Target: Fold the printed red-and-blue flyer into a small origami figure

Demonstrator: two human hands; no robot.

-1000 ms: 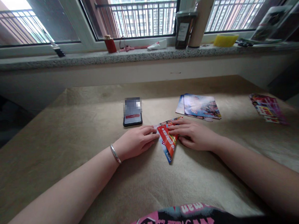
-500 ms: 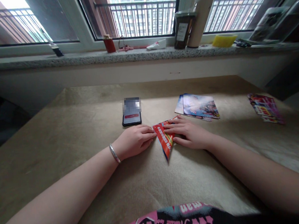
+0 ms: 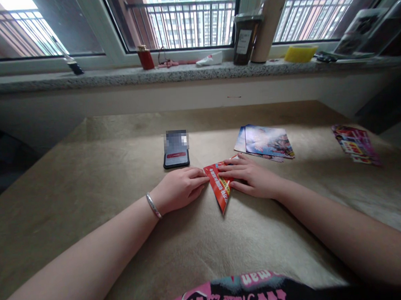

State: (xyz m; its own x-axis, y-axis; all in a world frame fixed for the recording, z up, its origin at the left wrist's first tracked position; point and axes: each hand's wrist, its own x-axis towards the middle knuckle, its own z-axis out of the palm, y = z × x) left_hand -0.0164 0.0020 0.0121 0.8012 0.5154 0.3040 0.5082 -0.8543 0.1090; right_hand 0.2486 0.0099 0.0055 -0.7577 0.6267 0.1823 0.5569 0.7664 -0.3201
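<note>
A red sheet of printed paper (image 3: pixel 218 189), folded into a triangle, lies on the table with one point toward me. My left hand (image 3: pixel 182 189) rests at its left corner, fingers bent close together and fingertips on the paper's edge; the thumb is partly hidden beneath them. On the paper's right side lies my right hand (image 3: pixel 252 176), its fingers slightly spread and flat, covering part of the print. A silver bracelet (image 3: pixel 153 206) circles the left wrist.
Beyond my left hand lies a phone (image 3: pixel 176 150). Several picture cards (image 3: pixel 269 141) are stacked behind my right hand, and pink-purple cards (image 3: pixel 356 145) lie at the table's right. A windowsill (image 3: pixel 190 74) behind holds a dark jar (image 3: pixel 245 40) and a yellow tape roll (image 3: pixel 301 54).
The folded paper has shifted very slightly to the left, with its near point turning a little. Both hands stay almost where they were.
</note>
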